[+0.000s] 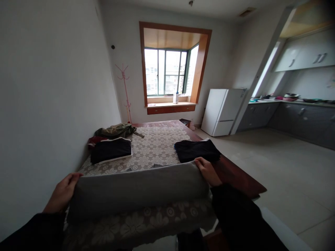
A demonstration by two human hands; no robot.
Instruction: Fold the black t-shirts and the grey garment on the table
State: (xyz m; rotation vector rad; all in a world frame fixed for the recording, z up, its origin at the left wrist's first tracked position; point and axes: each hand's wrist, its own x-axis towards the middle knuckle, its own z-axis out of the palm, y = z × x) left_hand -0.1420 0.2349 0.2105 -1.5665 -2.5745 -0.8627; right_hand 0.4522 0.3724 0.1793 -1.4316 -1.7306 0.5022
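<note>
The bed with the floral lace cover (157,146) stretches ahead of both hands. The long grey folded cloth (138,190) lies between them, left hand (62,193) and right hand (208,171) gripping its ends. Beyond the right hand, a folded black garment (196,150); beyond the left, a black white-edged one (111,150), then an unfolded olive heap (116,130).

Cloth (138,190) on bed (154,148), fridge (222,111) rt.
</note>
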